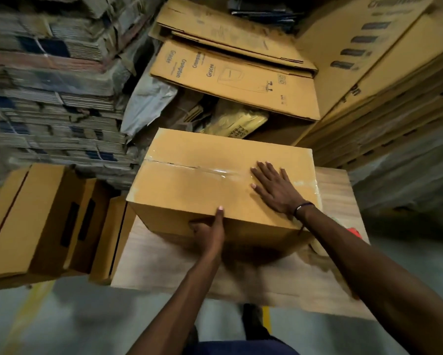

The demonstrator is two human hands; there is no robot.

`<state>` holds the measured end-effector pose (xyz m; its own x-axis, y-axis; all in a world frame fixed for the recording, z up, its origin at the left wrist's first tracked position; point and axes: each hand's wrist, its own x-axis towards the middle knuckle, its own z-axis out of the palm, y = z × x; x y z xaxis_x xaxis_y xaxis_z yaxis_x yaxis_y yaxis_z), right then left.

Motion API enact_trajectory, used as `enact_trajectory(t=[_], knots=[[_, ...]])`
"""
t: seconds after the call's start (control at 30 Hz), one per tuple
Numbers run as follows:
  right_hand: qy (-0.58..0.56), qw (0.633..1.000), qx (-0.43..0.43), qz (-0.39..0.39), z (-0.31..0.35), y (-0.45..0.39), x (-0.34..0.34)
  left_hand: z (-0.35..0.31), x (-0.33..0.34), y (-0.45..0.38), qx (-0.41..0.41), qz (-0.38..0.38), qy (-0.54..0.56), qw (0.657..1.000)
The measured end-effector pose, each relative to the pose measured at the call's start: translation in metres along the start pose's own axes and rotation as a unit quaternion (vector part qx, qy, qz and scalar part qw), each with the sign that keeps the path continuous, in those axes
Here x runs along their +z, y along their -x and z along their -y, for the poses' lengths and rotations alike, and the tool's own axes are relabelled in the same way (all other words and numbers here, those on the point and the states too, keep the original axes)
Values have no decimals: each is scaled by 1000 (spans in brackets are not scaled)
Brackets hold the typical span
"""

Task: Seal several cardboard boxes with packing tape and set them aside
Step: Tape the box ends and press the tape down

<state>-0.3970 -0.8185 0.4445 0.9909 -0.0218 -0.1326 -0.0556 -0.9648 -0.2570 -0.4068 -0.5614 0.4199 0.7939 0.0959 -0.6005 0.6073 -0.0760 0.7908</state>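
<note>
A closed brown cardboard box stands on a pale wooden table, with clear packing tape running along its top seam. My right hand lies flat on the box top, fingers straight, over the right end of the tape. My left hand grips the near top edge of the box, thumb on the top and fingers curled against the front face. A red object, partly hidden behind my right forearm, sits at the table's right side; I cannot tell what it is.
Assembled brown boxes stand on the floor left of the table. Flattened printed cartons lean behind the box, with more stacked at right. A tall pile of flattened cardboard fills the left. Grey floor lies near me.
</note>
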Motion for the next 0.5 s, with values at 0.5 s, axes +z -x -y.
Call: enact_trajectory(t=[0.5], knots=[[-102,993,-9,56,-40,-151,-60,-1,105,48,6,-141,129,982]])
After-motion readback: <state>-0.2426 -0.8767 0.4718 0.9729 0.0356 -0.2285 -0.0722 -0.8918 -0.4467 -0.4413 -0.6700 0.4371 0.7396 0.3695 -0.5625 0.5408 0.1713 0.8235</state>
